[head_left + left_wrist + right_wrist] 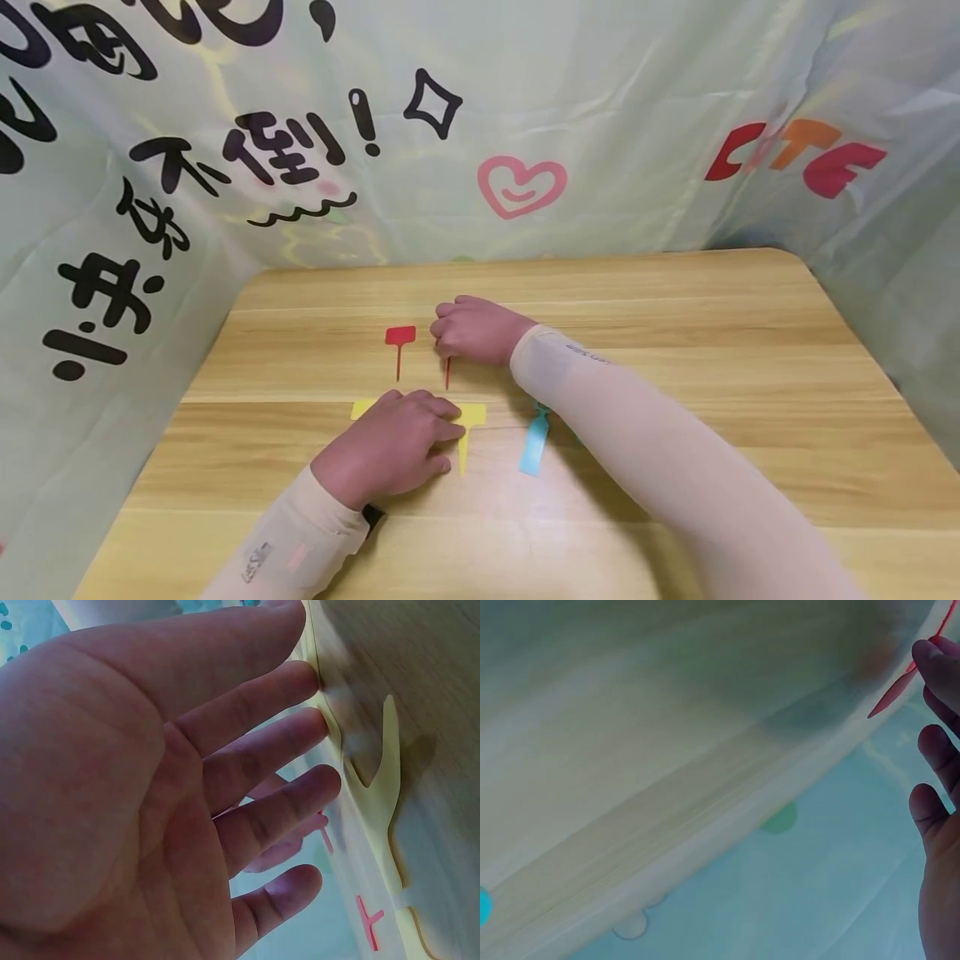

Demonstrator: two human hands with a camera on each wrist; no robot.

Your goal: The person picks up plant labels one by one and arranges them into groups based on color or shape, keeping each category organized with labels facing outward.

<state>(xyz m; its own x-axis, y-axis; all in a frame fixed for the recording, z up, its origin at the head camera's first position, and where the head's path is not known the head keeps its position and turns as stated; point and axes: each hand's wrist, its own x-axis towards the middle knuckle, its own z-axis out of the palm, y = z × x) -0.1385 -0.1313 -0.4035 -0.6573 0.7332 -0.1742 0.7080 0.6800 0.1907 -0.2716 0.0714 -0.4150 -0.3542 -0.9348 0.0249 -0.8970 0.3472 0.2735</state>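
Between the thumb and fingers of my right hand [480, 331] is a red T-shaped plant label [892, 696]; in the head view only its thin stem shows below the hand. Another red label [400, 335] lies just left of it, head toward the back. My left hand [393, 442] rests low over the yellow T-shaped labels, fingers loosely extended. One yellow label [472, 414] shows at its fingertips, stem pointing toward me. Part of a second yellow label [362, 407] shows behind the knuckles; the rest is hidden under the hand.
A light blue tag [535, 442] lies on the wooden table [750, 375], left of the right forearm, which partly covers things there. A printed cloth [637, 150] hangs behind the table's back edge and along both sides.
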